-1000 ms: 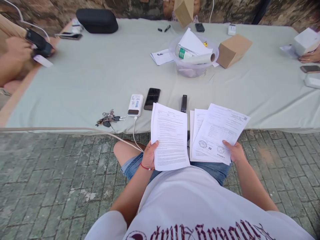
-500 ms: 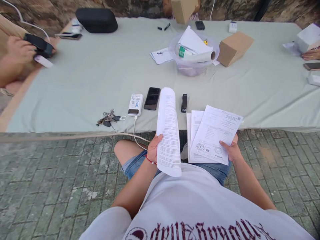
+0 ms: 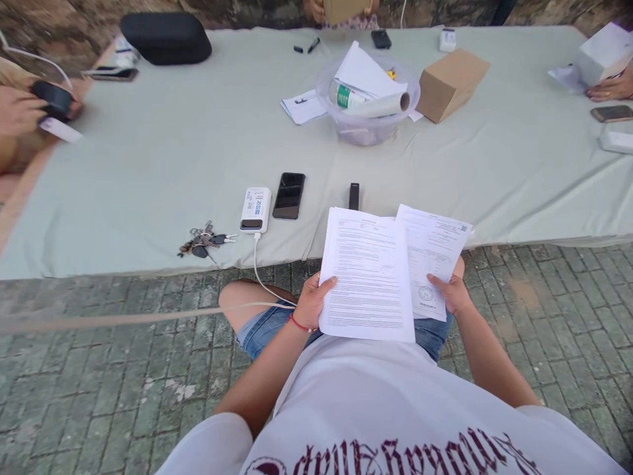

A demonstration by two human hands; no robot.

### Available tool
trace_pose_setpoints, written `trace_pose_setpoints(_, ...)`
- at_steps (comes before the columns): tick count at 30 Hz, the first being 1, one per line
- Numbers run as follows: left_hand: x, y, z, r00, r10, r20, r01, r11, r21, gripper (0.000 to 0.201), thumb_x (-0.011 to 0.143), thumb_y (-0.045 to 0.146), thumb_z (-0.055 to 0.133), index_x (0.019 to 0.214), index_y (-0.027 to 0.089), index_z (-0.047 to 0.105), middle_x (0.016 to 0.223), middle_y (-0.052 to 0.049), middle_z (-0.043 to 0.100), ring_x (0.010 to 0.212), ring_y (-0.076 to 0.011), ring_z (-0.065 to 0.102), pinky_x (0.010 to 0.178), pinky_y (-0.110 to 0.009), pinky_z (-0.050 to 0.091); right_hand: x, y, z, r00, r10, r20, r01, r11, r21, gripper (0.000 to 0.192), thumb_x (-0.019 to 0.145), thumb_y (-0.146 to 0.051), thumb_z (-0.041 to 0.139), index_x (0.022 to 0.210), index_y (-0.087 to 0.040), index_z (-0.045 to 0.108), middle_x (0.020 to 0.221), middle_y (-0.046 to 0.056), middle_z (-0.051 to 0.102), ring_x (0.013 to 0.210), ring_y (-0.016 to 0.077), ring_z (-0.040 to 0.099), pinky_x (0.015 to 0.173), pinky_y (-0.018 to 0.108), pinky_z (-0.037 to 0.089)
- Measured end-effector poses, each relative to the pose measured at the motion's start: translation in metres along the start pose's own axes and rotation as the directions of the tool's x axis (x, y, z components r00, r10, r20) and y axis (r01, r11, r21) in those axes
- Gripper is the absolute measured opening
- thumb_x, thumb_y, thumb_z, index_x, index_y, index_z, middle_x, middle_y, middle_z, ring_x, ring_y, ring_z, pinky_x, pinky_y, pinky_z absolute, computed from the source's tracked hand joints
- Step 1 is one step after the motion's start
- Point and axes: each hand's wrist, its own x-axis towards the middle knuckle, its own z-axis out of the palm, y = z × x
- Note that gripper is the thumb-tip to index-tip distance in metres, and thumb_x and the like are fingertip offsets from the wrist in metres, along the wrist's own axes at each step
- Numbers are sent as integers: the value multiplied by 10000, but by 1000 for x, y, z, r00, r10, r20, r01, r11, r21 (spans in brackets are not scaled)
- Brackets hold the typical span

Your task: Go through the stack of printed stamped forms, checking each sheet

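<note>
The left hand (image 3: 310,302) pinches a flat printed paper sheaf (image 3: 368,277) at its left edge; the right hand (image 3: 452,295) grips a stamped sheet (image 3: 435,254) tucked behind it. Beyond lie a slim black stick (image 3: 353,196), glossy phone (image 3: 289,195), and white power bank (image 3: 256,210) on smooth cloth.

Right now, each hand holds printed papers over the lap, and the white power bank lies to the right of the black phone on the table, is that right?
Not quite: the head view shows the power bank left of the phone. The left hand and right hand do each hold papers.
</note>
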Motion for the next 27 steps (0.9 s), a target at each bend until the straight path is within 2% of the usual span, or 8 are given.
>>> trace_pose_setpoints(4, 1, -6, -23, 979, 106, -173, -82, 987, 141, 470, 589, 486, 937, 856, 144, 756, 833, -60, 795, 736, -216, 705, 719, -349, 553, 3, -1, 0, 1000, 8, -12, -8, 1000, -18, 584, 568, -440, 986, 1068, -223, 776, 1264, 103, 758, 1255, 413, 676, 1120, 595, 547)
trace_pose_setpoints(6, 2, -3, -31, 960, 170, -225, -123, 971, 207, 473, 588, 513, 926, 832, 146, 754, 805, -45, 783, 709, -195, 677, 692, -326, 533, 5, -2, 1, 999, 19, -26, -19, 1000, -21, 579, 545, -432, 995, 1040, -224, 779, 1263, 98, 758, 1263, 417, 670, 1128, 597, 540)
trace_pose_setpoints(13, -1, 7, -38, 922, 309, -232, -201, 897, 394, 428, 663, 513, 865, 862, 145, 777, 818, -45, 774, 723, -192, 653, 692, -318, 524, 5, -5, 2, 999, 31, -24, -31, 999, -16, 560, 553, -382, 987, 1055, -241, 783, 1275, 82, 754, 1269, 402, 670, 1135, 565, 542)
trace_pose_setpoints(18, -1, 9, -35, 906, 318, -278, -206, 907, 366, 450, 628, 529, 875, 828, 141, 763, 757, -33, 748, 681, -184, 634, 650, -307, 508, 7, -4, 2, 999, 22, -33, -23, 999, -26, 549, 541, -382, 988, 1027, -233, 780, 1237, 87, 771, 1253, 405, 680, 1116, 570, 557)
trace_pose_setpoints(24, 0, 3, -25, 930, 238, -278, -175, 957, 233, 456, 587, 500, 912, 827, 146, 755, 772, -35, 754, 690, -184, 642, 681, -316, 518, 10, -1, 1, 1000, 7, -25, -8, 999, -37, 535, 557, -390, 984, 1023, -226, 777, 1200, 92, 786, 1241, 407, 687, 1126, 574, 548)
trace_pose_setpoints(27, -1, 1, -21, 935, 246, -257, -184, 953, 243, 419, 624, 488, 894, 833, 150, 761, 790, -37, 760, 696, -185, 638, 683, -313, 514, 9, -2, -1, 1000, -5, 1, 5, 999, -40, 552, 579, -412, 978, 1056, -231, 766, 1198, 91, 787, 1241, 399, 689, 1116, 579, 555)
